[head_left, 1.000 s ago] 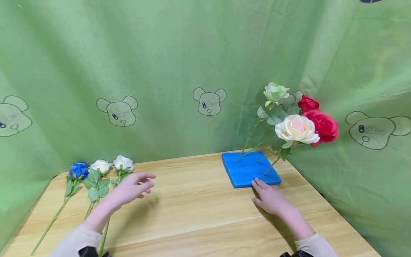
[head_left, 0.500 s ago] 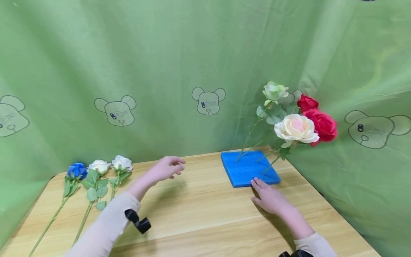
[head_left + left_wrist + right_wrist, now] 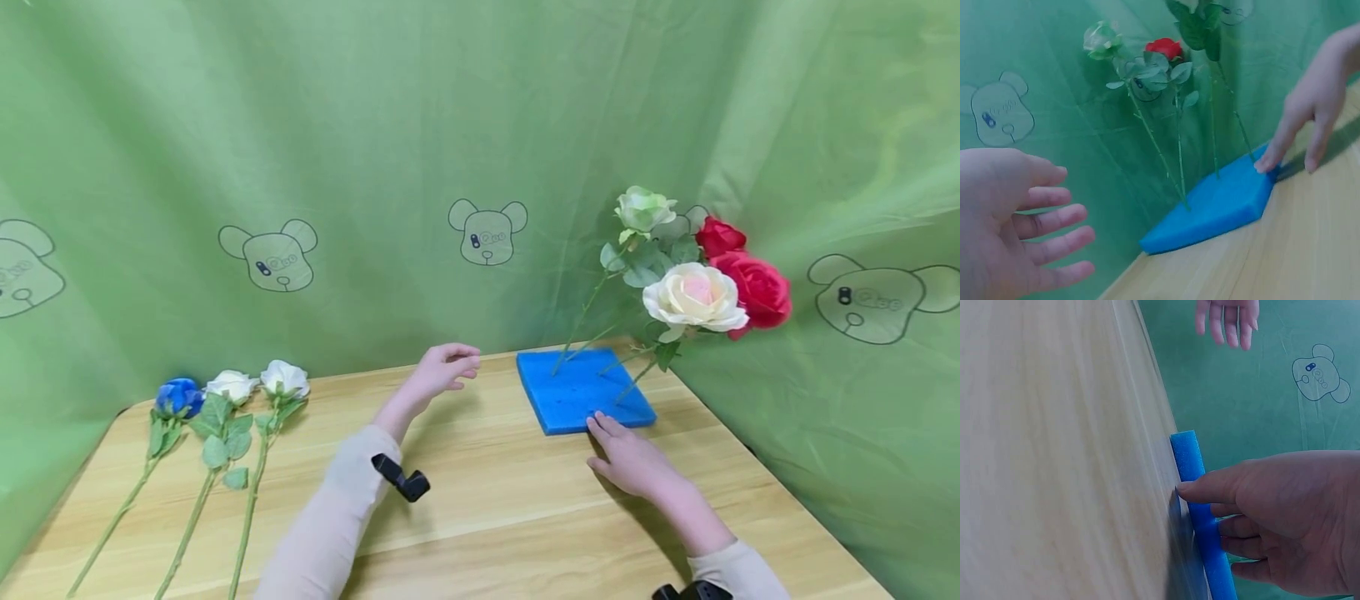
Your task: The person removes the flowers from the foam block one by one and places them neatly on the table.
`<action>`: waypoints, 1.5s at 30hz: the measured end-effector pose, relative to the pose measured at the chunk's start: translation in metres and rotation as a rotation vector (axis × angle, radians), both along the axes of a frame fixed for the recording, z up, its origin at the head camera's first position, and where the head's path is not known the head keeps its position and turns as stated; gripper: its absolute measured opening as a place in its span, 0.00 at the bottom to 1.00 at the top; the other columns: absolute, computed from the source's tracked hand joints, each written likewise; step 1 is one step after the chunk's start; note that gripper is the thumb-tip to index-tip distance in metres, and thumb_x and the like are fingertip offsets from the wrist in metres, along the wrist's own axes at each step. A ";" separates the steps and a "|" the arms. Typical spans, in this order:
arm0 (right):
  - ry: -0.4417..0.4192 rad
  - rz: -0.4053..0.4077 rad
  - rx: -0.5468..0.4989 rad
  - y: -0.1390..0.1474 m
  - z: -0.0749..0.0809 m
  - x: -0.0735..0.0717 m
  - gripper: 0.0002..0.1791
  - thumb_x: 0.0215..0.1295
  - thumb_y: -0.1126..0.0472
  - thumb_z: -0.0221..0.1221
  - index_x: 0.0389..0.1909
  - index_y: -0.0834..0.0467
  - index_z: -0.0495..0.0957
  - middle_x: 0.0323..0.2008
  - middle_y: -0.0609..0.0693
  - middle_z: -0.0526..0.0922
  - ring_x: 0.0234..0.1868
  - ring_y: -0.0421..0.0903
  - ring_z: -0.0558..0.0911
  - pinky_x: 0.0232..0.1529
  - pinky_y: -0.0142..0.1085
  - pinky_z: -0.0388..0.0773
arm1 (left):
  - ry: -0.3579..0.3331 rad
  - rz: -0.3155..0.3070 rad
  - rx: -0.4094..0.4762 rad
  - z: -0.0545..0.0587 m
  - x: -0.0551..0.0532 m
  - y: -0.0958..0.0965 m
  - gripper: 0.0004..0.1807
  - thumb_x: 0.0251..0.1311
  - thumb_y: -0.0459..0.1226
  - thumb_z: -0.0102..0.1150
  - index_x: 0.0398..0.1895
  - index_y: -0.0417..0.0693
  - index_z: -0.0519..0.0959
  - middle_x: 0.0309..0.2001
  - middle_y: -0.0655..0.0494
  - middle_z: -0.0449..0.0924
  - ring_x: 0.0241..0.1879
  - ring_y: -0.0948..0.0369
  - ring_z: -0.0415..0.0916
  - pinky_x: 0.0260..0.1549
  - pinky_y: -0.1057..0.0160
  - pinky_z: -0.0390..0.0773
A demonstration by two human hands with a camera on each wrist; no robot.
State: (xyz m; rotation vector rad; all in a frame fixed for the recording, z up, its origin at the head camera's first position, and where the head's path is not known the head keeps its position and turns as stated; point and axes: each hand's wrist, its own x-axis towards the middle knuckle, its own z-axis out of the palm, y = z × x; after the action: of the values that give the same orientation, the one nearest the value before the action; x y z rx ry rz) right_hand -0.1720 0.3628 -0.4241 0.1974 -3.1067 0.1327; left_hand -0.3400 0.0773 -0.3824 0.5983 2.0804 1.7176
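Note:
My left hand [image 3: 438,371] hovers over the back of the table, left of the blue foam block [image 3: 577,396], holding nothing. Its fingers are loosely extended in the left wrist view. With its fingertips my right hand [image 3: 630,458] rests on the block's front edge; in the right wrist view the thumb lies by the block's side. Artificial roses stand in the foam: a pale green rose [image 3: 643,210], a cream rose with a pink centre [image 3: 696,298], a large red rose [image 3: 757,290] and a smaller red rose [image 3: 720,237]. Their stems lean at different angles.
On the table's left lie a blue rose [image 3: 180,398], a white rose [image 3: 231,386] and another white rose [image 3: 285,379], stems toward the front. A green curtain [image 3: 375,125] printed with bear heads hangs close behind and beside the wooden table [image 3: 480,517].
My left hand has moved right and slightly back, away from the lying roses toward the foam block. The right hand stays on the block, and the roses have not moved.

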 end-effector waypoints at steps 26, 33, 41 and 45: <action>-0.008 -0.013 -0.010 0.008 0.000 0.001 0.34 0.66 0.54 0.61 0.67 0.69 0.65 0.69 0.69 0.64 0.67 0.66 0.68 0.64 0.58 0.70 | -0.342 0.069 0.551 -0.045 -0.012 0.135 0.26 0.70 0.42 0.53 0.66 0.38 0.69 0.66 0.39 0.71 0.68 0.45 0.67 0.70 0.46 0.64; -0.011 -0.021 -0.004 0.008 -0.001 -0.001 0.35 0.65 0.54 0.61 0.67 0.68 0.65 0.69 0.68 0.65 0.68 0.66 0.68 0.64 0.58 0.70 | -0.329 0.069 0.543 -0.055 -0.014 0.155 0.25 0.70 0.43 0.53 0.66 0.41 0.71 0.66 0.40 0.71 0.70 0.45 0.64 0.73 0.47 0.60; -0.016 -0.024 -0.001 0.004 -0.001 -0.001 0.35 0.65 0.53 0.61 0.67 0.68 0.65 0.69 0.67 0.65 0.68 0.65 0.68 0.64 0.58 0.71 | -0.185 0.145 0.410 -0.065 -0.011 0.169 0.24 0.66 0.46 0.58 0.62 0.45 0.75 0.62 0.52 0.77 0.65 0.53 0.71 0.68 0.53 0.68; -0.029 -0.031 -0.011 0.001 0.002 0.000 0.35 0.65 0.54 0.61 0.67 0.68 0.65 0.69 0.68 0.64 0.68 0.65 0.67 0.64 0.58 0.70 | -0.090 0.192 0.329 -0.068 -0.012 0.176 0.22 0.65 0.44 0.60 0.60 0.48 0.78 0.60 0.55 0.79 0.62 0.57 0.75 0.64 0.57 0.73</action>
State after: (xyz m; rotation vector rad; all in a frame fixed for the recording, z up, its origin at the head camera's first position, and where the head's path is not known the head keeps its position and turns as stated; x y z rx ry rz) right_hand -0.1723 0.3633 -0.4217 0.1481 -3.1352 0.1533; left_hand -0.3517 0.2528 -0.4508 0.4121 1.8578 2.1781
